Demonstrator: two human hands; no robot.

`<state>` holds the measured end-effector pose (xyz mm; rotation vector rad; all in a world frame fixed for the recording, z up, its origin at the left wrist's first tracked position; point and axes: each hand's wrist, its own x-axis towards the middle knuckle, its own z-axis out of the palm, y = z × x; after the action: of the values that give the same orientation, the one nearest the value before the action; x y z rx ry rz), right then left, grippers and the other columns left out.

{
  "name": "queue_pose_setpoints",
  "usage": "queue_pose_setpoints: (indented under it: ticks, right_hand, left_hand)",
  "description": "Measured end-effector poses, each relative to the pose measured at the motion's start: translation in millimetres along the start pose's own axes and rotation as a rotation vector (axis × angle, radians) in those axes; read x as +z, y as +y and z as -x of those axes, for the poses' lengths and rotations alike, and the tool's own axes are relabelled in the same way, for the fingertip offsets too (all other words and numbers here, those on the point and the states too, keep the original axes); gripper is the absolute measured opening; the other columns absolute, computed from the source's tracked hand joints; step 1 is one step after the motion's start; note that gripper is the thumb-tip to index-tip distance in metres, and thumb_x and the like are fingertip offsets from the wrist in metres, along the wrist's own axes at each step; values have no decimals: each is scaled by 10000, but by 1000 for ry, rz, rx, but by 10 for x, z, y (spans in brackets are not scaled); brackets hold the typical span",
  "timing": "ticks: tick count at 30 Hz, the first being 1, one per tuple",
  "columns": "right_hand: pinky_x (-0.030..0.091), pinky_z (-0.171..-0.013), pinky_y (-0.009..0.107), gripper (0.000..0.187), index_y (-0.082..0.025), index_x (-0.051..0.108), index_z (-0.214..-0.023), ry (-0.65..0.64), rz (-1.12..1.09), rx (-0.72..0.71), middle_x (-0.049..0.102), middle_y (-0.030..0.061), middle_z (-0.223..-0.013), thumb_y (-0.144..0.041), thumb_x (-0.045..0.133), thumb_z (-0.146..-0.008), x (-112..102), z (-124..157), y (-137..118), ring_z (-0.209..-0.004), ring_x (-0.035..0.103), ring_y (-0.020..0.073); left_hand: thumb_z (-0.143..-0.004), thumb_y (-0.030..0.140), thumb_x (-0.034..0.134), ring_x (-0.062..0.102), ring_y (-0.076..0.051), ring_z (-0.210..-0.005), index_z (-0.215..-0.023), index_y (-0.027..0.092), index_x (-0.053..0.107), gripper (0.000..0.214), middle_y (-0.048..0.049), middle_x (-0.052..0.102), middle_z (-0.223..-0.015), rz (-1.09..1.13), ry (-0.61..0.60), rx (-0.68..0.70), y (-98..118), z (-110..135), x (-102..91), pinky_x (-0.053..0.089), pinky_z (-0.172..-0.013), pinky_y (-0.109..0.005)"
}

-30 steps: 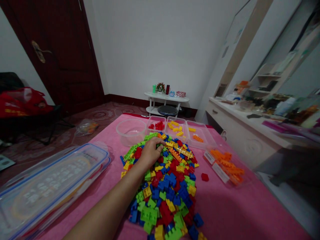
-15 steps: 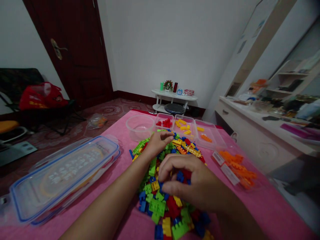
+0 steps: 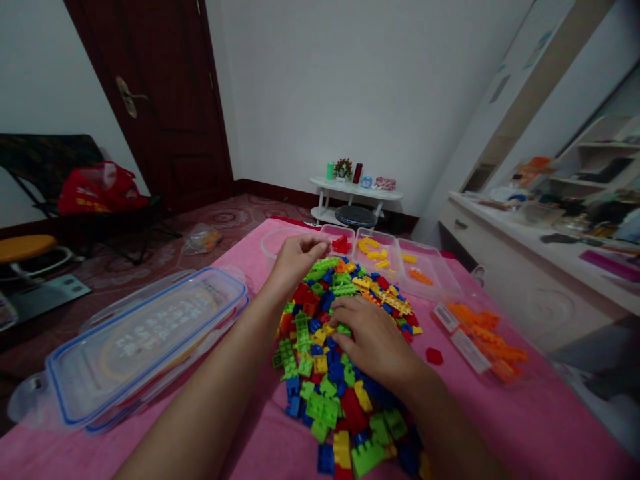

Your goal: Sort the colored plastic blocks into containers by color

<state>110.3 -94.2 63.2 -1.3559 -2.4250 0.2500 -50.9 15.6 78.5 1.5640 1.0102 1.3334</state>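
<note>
A big heap of red, blue, green and yellow toy bricks (image 3: 345, 360) lies on the pink tablecloth (image 3: 500, 427). My left hand (image 3: 296, 261) hovers over the heap's far edge, beside a round clear bowl (image 3: 274, 241), with its fingers pinched together; what they hold is too small to name. My right hand (image 3: 373, 337) lies palm down on the middle of the heap, its fingers curled onto green and yellow bricks.
Clear trays at the far side hold red bricks (image 3: 341, 244), yellow bricks (image 3: 374, 252) and orange bricks (image 3: 423, 275). A clear bag of orange bricks (image 3: 485, 340) and a loose red brick (image 3: 434, 356) lie right. A blue-rimmed lidded box (image 3: 145, 340) sits left.
My left hand rose from the heap towards the round bowl with its fingers pinched. My right hand came into view, then moved further onto the heap's middle. The camera tilted.
</note>
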Motion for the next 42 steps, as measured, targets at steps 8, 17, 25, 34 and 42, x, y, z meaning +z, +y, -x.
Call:
queue_pose_setpoints:
  ticks: [8,17,25,34,42]
  right_hand:
    - [451,-734,280,240,-187,684,-856,86,-81,188,701,45,-884,-81,500,-745,-266,55,291,-812,636,183]
    - [396,-616,243,271,-191,680,-911,136,31,425,690,35,-769,-124,470,-754,-348,102,552,-699,622,172]
    - [378,-616,247,255,-206,708,-838,28,39,422,717,50,-827,-124,484,-749,-297,115,608,-743,634,184]
    - [428,-652,261,207,-187,680,-778,322,-323,399,689,37,-792,-182,493,-687,-393,96,626,-725,617,177]
    - [424,-580,235,96,-191,591,-677,215,-676,358,613,-9,-677,-247,539,-618,-303,15,362,-623,565,137]
  left_hand:
    - [-779,255,579,661,-169,-787,-898,140,711,211,-44,734,-855,-249,-129,44,-65,36,69,495,-704,-252]
    - [-794,151,570,570,-236,-1166,-1216,182,630,427,-73,638,-1249,-653,-276,191,-257,191,336,428,-1009,-345]
    - [-716,47,577,591,-252,-1082,-1082,159,692,399,-99,677,-1090,-840,-330,309,-345,262,413,450,-961,-348]
    - [-789,274,611,645,-215,-850,-1098,146,664,339,-85,704,-942,-226,-210,91,-136,175,393,504,-759,-325]
    - [-601,361,767,518,-92,-503,-725,105,665,303,1,613,-590,200,-285,-218,-140,258,574,397,-490,-193]
